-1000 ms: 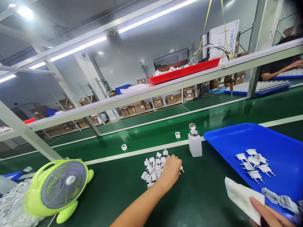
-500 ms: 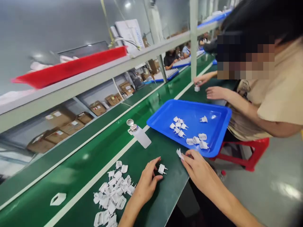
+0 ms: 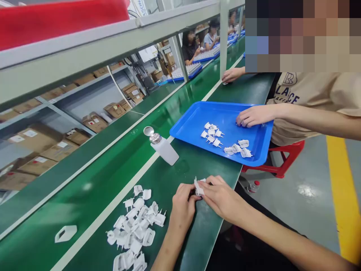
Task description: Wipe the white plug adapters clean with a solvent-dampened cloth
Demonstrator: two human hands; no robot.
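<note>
My two hands meet over the green conveyor belt point(image 3: 197, 229), pinching a small white plastic plug piece point(image 3: 199, 187) between their fingertips. My left hand point(image 3: 182, 206) holds it from the left, and my right hand point(image 3: 221, 196) from the right. A loose pile of white plug housings with metal pins point(image 3: 134, 226) lies just left of my left hand. A single white housing point(image 3: 65, 233) sits farther left. The exact shape of the held piece is partly hidden by my fingers.
A blue plastic tray point(image 3: 186, 126) holding white plugs point(image 3: 212, 134) stands beyond my hands, with a co-worker's hand point(image 3: 252, 116) over it. A white dispenser bottle point(image 3: 163, 150) stands near the belt's white line. A shelf rail point(image 3: 84, 45) runs along the far side.
My hands have come together on the white piece, which my left hand was not holding before. The co-worker's hand has moved onto the blue tray, and my view has shifted slightly.
</note>
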